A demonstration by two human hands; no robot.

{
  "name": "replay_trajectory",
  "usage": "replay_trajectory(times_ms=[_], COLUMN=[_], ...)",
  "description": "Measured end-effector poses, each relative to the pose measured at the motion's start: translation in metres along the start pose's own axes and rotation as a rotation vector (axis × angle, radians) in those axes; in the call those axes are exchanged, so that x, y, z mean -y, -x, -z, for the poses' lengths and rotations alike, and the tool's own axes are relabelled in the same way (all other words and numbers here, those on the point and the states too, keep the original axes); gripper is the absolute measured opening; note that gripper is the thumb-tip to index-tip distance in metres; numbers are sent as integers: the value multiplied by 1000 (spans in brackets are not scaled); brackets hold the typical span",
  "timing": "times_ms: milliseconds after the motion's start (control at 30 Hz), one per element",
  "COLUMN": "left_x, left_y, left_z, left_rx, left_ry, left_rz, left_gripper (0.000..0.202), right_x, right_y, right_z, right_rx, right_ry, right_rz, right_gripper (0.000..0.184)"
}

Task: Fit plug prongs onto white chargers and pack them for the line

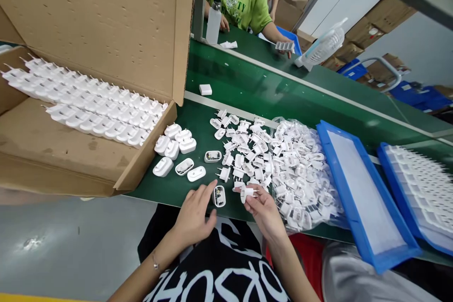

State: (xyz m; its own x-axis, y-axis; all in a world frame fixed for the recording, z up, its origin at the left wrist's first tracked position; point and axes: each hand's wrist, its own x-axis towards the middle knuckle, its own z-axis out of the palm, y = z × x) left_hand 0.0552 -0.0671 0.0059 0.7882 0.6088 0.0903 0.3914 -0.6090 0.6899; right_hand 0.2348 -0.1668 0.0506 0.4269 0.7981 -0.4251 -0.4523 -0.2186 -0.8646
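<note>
Head view: at far left a cardboard box point(67, 144) lies with its flap up, rows of white chargers point(95, 99) with thin metal pins lined up inside it. Just right of its wall, a small cluster of closed white chargers point(172, 148) sits on the green table point(237, 75). Beside these lie an open white housing point(184, 166) and a flat-looking white oval piece point(196, 173). The left hand point(194, 214) is empty, its fingers loosely extended and thumb apart, next to another open housing point(219, 196) that shows parts inside; whether the fingertips touch it, I cannot tell. A third open housing point(213, 156) lies farther back, and a white block point(205, 89) farther still. Behind the divider stands a bottle point(213, 23). Many loose white pin pieces point(244, 139) are heaped in the middle. In front of them, the right hand point(264, 210) grips one white pin piece point(247, 193) between thumb and fingers, pins pointing right. Across the table a co-worker in a green shirt point(237, 2) has a hand on a grey compartmented piece point(285, 46). Rightward come a clear bag point(304, 174) full of white pieces, a tilted blue tray point(364, 193) with a pale base, and a second blue tray point(399, 193) holding dense white rows.
</note>
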Motion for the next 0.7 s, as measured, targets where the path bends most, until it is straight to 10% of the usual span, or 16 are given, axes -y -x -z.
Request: replay_trajectory(times_ms=[233, 467, 700], left_x=[7, 3, 4], left_y=[-17, -18, -17], left_z=[13, 13, 10], left_rx=[237, 178, 169], left_ry=[280, 443, 472], left_rz=[-22, 39, 37], left_gripper=[69, 19, 20], right_x=[-6, -1, -4], right_y=[4, 5, -3], right_z=[-3, -17, -25], right_rx=[-37, 50, 196], right_ry=[131, 798, 997], right_rz=[30, 567, 652], right_gripper=[28, 9, 15])
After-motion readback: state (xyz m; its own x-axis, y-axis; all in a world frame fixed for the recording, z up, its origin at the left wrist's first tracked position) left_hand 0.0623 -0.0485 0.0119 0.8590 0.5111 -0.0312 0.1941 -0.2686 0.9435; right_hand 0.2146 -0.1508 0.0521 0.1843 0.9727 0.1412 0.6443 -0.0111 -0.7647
